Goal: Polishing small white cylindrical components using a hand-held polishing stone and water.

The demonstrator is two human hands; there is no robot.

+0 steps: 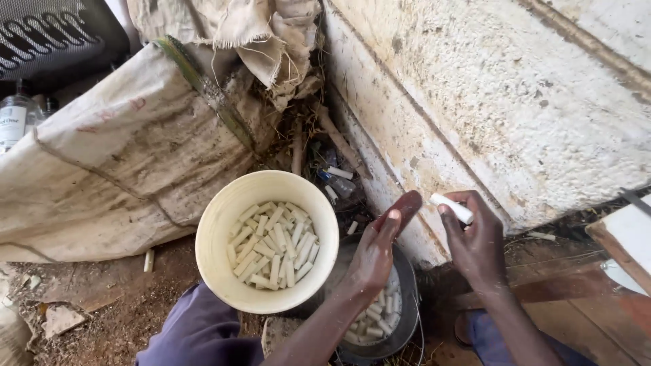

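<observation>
Rough plastered wall (515, 102) rises behind bare dirt. Just left of it, a cream bucket (224, 224) holds short white sticks (271, 245). A dark pot (407, 312) is mostly hidden under the left hand (376, 254), fingers straight, pressed together. Right hand (478, 244) pinches one stick (452, 208), lying slantwise, against the wall.

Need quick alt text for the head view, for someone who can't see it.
The right hand pinches a short white stick near a rough wall; the left hand is open, above a dark pan. A cream bucket holds similar sticks.
</observation>
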